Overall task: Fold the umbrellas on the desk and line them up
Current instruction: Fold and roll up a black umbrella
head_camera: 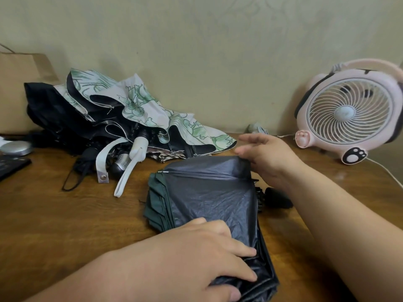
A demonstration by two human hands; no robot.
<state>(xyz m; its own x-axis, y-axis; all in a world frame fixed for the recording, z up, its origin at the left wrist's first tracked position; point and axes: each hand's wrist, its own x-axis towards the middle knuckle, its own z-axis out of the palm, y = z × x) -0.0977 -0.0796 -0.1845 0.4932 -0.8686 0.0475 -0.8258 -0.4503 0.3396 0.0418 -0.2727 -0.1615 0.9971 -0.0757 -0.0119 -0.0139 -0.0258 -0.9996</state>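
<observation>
A: Task item first?
B: Dark umbrella point(209, 199), collapsed, is laid flat on the desk point(65, 214), front and centre. Cloth is spread in loose flaps, not yet rolled. Its black handle point(277, 198) is seen poking out on the right, beside the right forearm.

A: Hands?
B: Left hand point(196, 253) is laid on the near end of the cloth, fingers fairly straight, pressing down; nothing is clutched. Right hand point(268, 158) is placed at the far edge, fingers stretched out, blurred. Whether that edge is pinched by the thumb cannot be told.

A: Step?
B: Judged as flap-smoothing on the first umbrella, before wrapping. Task is judged early; nothing is lined up.

A: Others?
B: Floral umbrella point(139, 105) and black umbrella point(50, 110) are heaped together back left, touching, neither folded.

A: Next move?
B: Probably the flaps need to be gathered one way and wound tight round the shaft, with the near end pinned so the cloth is not let slip. Its strap is not seen.

A: Rest?
B: Pink fan point(349, 110) back right, well apart. Paper bag point(19, 83) far left against the wall.
</observation>
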